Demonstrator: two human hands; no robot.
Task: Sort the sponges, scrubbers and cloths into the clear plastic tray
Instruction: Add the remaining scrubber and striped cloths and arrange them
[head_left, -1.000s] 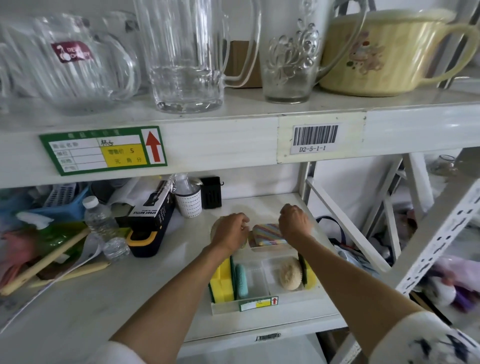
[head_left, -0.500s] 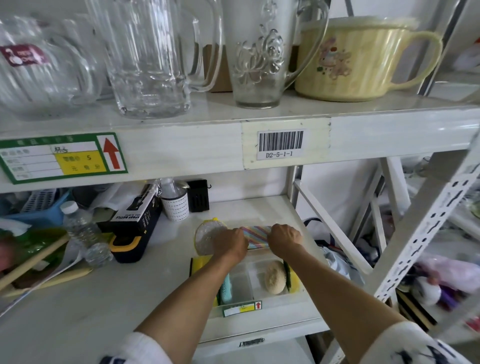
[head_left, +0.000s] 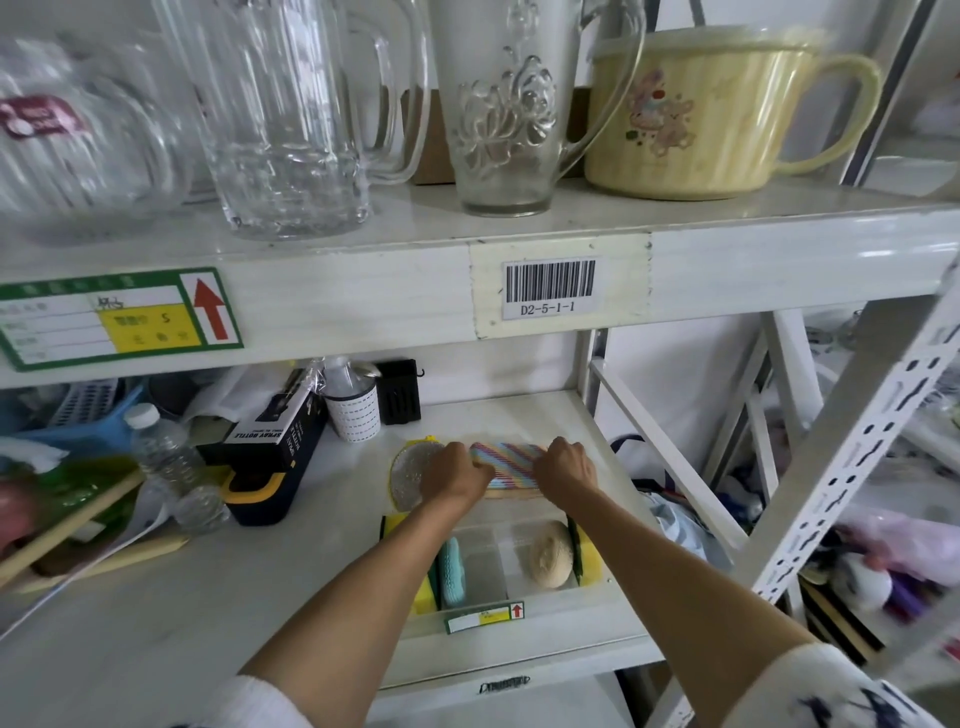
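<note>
White shelving holds a clear plastic tray (head_left: 519, 597). At its twelve o'clock edge, left hand (head_left: 454, 475) and right hand (head_left: 566, 470) curl their fingers around a ribbed, rainbow-striped cloth (head_left: 506, 465), pinching its ends.

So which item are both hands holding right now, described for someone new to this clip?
On the lower white shelf, just behind the clear plastic tray, lies a flat rectangular pad with diagonal rainbow stripes, gripped by the left hand and right hand. Its stripes distinguish it from the round silvery scrubber beside it.
</note>
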